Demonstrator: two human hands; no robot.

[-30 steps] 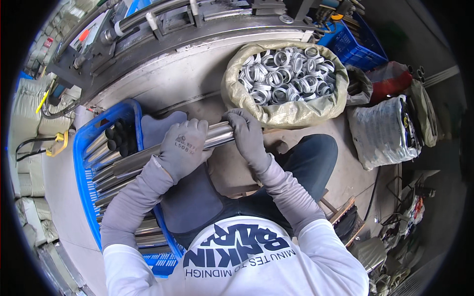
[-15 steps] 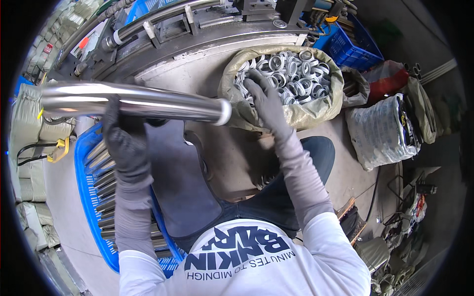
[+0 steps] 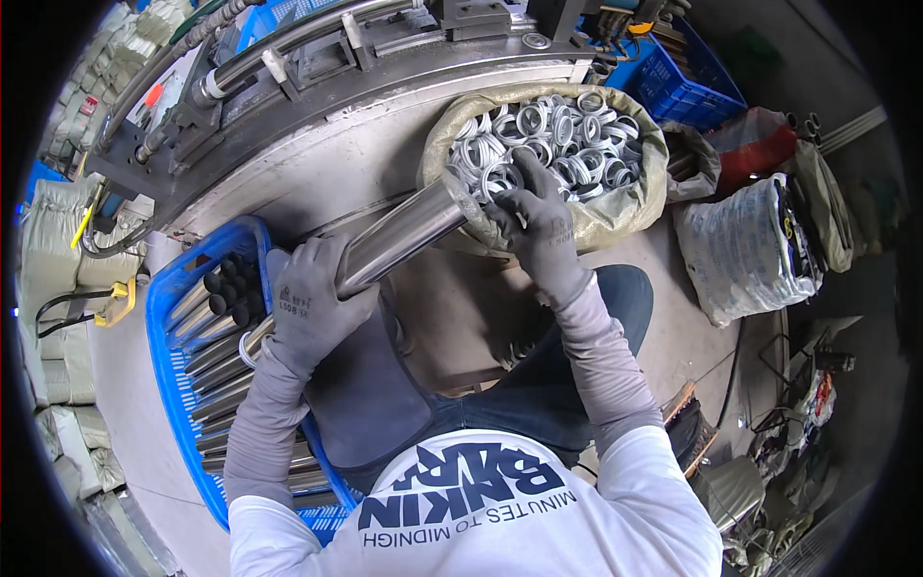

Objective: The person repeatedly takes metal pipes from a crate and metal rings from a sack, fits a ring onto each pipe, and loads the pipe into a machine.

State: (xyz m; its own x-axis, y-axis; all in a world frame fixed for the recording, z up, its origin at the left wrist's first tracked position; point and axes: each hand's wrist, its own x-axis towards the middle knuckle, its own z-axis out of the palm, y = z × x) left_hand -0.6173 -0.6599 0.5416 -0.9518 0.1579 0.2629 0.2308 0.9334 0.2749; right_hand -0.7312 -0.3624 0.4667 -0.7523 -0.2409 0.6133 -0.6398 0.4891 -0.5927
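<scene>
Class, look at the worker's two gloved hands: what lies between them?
In the head view, a shiny metal tube spans that stretch, slanting from the left hand toward the right hand's fingertips.

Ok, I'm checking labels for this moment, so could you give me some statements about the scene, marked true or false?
1. The left hand grips a metal tube. True.
2. The sack is full of bottles. False: the sack holds gray rings.
3. The right hand is gloved. True.
4. The basket nearest the left hand is red. False: that basket is blue.
5. More tubes lie in that basket. True.
</scene>
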